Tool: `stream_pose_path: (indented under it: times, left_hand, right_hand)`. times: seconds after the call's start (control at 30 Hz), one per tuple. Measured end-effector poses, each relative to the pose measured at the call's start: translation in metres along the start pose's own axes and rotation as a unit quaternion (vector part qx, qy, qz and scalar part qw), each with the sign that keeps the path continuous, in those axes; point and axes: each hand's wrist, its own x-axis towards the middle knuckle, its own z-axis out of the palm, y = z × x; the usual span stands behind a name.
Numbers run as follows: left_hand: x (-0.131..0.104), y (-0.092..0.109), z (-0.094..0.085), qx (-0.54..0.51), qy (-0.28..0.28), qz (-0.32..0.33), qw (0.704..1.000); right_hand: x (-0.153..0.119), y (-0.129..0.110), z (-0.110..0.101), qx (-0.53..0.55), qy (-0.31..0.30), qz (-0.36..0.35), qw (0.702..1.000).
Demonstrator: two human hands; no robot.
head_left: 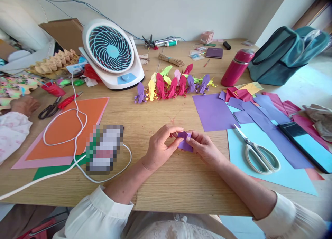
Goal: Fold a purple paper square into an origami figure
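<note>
A small folded piece of purple paper (185, 144) is held just over the front middle of the table. My left hand (164, 145) pinches its left edge between thumb and fingers. On the other side, my right hand (204, 147) grips it with the thumb on top; the fingers underneath are partly hidden. Beyond my hands stands a cluster of folded paper figures (172, 90) in purple, yellow, red, pink and green. To the right, white-handled scissors (255, 152) lie on a light blue sheet (237, 170), near a large purple sheet (215, 111).
A fan (111, 52) stands at the back left. A phone (105, 149) and white cable (77, 128) lie by orange paper (67, 125). Another person's hand (24, 106) is at far left. A red flask (237, 68), teal bag (280, 59) and second phone (306, 142) are on the right.
</note>
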Motion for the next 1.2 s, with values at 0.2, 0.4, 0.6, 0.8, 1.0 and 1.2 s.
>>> stream_pose_path:
  times: [0.2,0.4,0.6,0.8,1.0,1.2]
  left_hand:
    - [0.0022,0.002,-0.0025,0.005,-0.002,0.047,0.999]
    - [0.0023,0.0054,-0.0038,0.017,0.012,0.079,0.997]
    - [0.0013,0.0061,-0.004,0.006,0.012,0.075,0.997]
    - [0.0023,0.0055,-0.0059,0.007,0.012,0.074,0.997]
    - [0.0016,0.0044,-0.0068,0.017,0.011,0.061,0.998]
    - [0.0023,0.0039,-0.0077,0.022,0.014,0.062,0.998]
  right_hand:
    - [0.0004,-0.0013,0.0009,-0.063,0.045,-0.11,0.991]
    - [0.0014,0.0007,-0.001,-0.097,0.063,-0.126,0.985]
    - [0.0018,0.0002,-0.0015,-0.127,0.068,-0.129,0.981]
    - [0.0019,0.0004,-0.0006,-0.129,0.057,-0.127,0.982]
    - [0.0007,-0.0005,0.0017,-0.136,0.048,-0.128,0.981]
    - [-0.0002,0.0019,0.0014,-0.146,0.044,-0.131,0.98]
